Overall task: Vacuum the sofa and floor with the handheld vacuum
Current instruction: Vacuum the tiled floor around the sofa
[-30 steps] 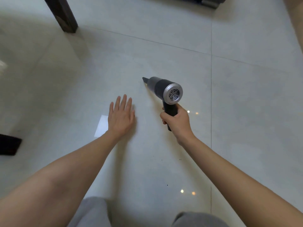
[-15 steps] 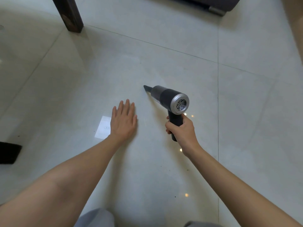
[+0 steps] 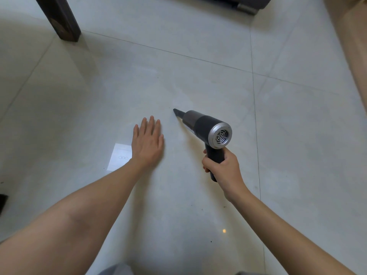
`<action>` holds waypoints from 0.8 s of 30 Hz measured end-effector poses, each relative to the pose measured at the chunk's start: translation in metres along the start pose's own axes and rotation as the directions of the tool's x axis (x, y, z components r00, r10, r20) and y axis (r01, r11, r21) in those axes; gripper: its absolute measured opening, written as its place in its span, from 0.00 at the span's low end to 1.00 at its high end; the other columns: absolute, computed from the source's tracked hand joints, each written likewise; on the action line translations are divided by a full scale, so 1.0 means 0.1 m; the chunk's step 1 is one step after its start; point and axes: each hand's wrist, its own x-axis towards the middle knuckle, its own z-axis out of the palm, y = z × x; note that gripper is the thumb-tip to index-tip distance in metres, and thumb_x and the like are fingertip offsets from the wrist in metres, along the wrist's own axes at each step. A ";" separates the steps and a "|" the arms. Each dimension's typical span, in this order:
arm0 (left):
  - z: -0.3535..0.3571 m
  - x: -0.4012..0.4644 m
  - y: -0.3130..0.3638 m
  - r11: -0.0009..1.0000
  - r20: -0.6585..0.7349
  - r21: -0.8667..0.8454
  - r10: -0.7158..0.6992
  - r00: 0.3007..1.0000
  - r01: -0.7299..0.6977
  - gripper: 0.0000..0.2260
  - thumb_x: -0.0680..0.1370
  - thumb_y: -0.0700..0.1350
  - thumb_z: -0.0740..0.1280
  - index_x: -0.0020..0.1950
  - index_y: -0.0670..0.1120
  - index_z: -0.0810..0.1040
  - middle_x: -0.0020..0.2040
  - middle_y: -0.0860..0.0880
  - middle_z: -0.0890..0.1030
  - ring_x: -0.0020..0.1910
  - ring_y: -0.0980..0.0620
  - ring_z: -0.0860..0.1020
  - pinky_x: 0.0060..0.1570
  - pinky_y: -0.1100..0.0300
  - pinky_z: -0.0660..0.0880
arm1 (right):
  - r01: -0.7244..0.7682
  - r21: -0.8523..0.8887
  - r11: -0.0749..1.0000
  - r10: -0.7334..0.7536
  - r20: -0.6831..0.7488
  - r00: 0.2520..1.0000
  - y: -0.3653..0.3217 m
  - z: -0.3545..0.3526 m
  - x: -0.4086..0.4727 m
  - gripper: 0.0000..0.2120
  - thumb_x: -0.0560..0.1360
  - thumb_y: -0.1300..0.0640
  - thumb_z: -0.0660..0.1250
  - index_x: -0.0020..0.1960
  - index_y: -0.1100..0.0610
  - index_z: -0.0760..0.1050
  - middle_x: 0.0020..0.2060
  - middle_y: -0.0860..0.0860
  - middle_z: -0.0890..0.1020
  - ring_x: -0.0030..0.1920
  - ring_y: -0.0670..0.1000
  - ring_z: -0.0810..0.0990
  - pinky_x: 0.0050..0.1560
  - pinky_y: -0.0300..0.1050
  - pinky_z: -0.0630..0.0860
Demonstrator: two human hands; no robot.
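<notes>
Floor-vacuuming stage, seen from the head camera. The handheld vacuum (image 3: 206,130) is gripped by its dark handle in the right hand (image 3: 223,169), whose fingers are curled fully around it; the vented silver rear cap is turned toward the camera and the narrow nozzle (image 3: 176,112) is angled down and away, at or just above the pale tiled floor (image 3: 198,76). Actual contact of the tip cannot be told. The left hand (image 3: 148,142) is laid flat on the floor beside the vacuum, fingers straight and together, with nothing held. A bright rectangular reflection (image 3: 120,155) is seen at its wrist. A dark furniture leg (image 3: 61,18) is seen at upper left, and the dark base of what may be the sofa (image 3: 234,2) at the top edge. A few small dark specks (image 3: 202,209) are scattered on the tiles nearer the person. For this step, it is judged that the nozzle should be kept low and close to the tile, drawn in slow overlapping strokes, and brought back over the near specks, with the flat hand used only for support.
</notes>
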 end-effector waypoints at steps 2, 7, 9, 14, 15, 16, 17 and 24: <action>0.02 0.02 -0.02 1.000 0.004 0.007 0.002 1.000 -0.002 0.25 0.82 0.51 0.45 0.79 0.47 0.51 0.79 0.47 0.51 0.78 0.46 0.47 0.75 0.47 0.44 | -0.001 0.008 1.000 0.001 0.002 1.000 0.01 0.01 -0.01 0.06 0.68 0.65 0.68 0.45 0.59 0.75 0.31 0.52 0.76 0.31 0.49 0.73 0.29 0.41 0.67; 0.01 0.06 -0.12 1.000 -0.006 0.016 -0.004 1.000 0.004 0.25 0.82 0.51 0.46 0.78 0.46 0.53 0.79 0.46 0.53 0.77 0.44 0.49 0.75 0.46 0.46 | -0.015 0.001 1.000 0.015 0.017 1.000 0.00 0.07 -0.03 0.13 0.61 0.56 0.66 0.45 0.59 0.75 0.32 0.52 0.76 0.30 0.47 0.74 0.28 0.39 0.67; 0.00 0.07 -0.16 1.000 -0.008 0.014 -0.010 1.000 0.010 0.25 0.82 0.51 0.46 0.78 0.46 0.53 0.79 0.46 0.53 0.77 0.44 0.49 0.75 0.46 0.46 | -0.009 -0.004 1.000 0.009 0.019 1.000 -0.01 0.09 -0.01 0.13 0.61 0.56 0.66 0.45 0.59 0.75 0.32 0.52 0.76 0.30 0.47 0.74 0.28 0.39 0.67; -0.01 0.10 -0.24 1.000 -0.001 0.007 -0.019 1.000 0.019 0.25 0.82 0.51 0.45 0.79 0.46 0.51 0.79 0.46 0.51 0.78 0.45 0.48 0.75 0.46 0.45 | -0.005 -0.006 1.000 0.005 0.018 1.000 -0.06 0.18 0.09 0.13 0.61 0.57 0.66 0.45 0.59 0.75 0.32 0.52 0.76 0.30 0.47 0.73 0.27 0.40 0.66; -0.01 0.10 -0.25 1.000 0.002 0.009 -0.021 1.000 0.021 0.25 0.82 0.51 0.45 0.79 0.46 0.51 0.79 0.46 0.51 0.78 0.45 0.47 0.75 0.46 0.45 | -0.004 -0.008 1.000 0.004 0.018 1.000 -0.08 0.19 0.11 0.14 0.61 0.56 0.66 0.45 0.59 0.75 0.32 0.52 0.76 0.29 0.47 0.73 0.27 0.40 0.66; -0.01 0.11 -0.26 1.000 0.004 0.011 -0.022 1.000 0.022 0.25 0.82 0.51 0.45 0.79 0.46 0.51 0.79 0.46 0.51 0.78 0.45 0.47 0.75 0.47 0.44 | -0.001 -0.011 1.000 0.001 0.018 1.000 -0.09 0.21 0.13 0.14 0.61 0.56 0.66 0.45 0.59 0.75 0.32 0.52 0.76 0.30 0.47 0.74 0.27 0.39 0.66; -0.02 0.12 -0.27 1.000 0.004 0.012 -0.023 1.000 0.023 0.25 0.82 0.51 0.45 0.79 0.46 0.50 0.79 0.46 0.50 0.78 0.45 0.47 0.75 0.47 0.44 | 0.003 -0.015 1.000 -0.003 0.017 1.000 -0.10 0.22 0.15 0.15 0.61 0.56 0.66 0.46 0.60 0.75 0.32 0.53 0.76 0.30 0.46 0.74 0.27 0.39 0.66; -0.10 0.29 -0.40 1.000 -0.029 0.017 -0.011 1.000 0.012 0.25 0.82 0.51 0.47 0.78 0.46 0.53 0.79 0.46 0.53 0.77 0.44 0.49 0.75 0.46 0.46 | 0.037 0.005 0.999 -0.037 0.022 0.999 -0.24 0.37 0.35 0.12 0.62 0.58 0.67 0.45 0.60 0.74 0.31 0.52 0.75 0.29 0.47 0.73 0.27 0.40 0.66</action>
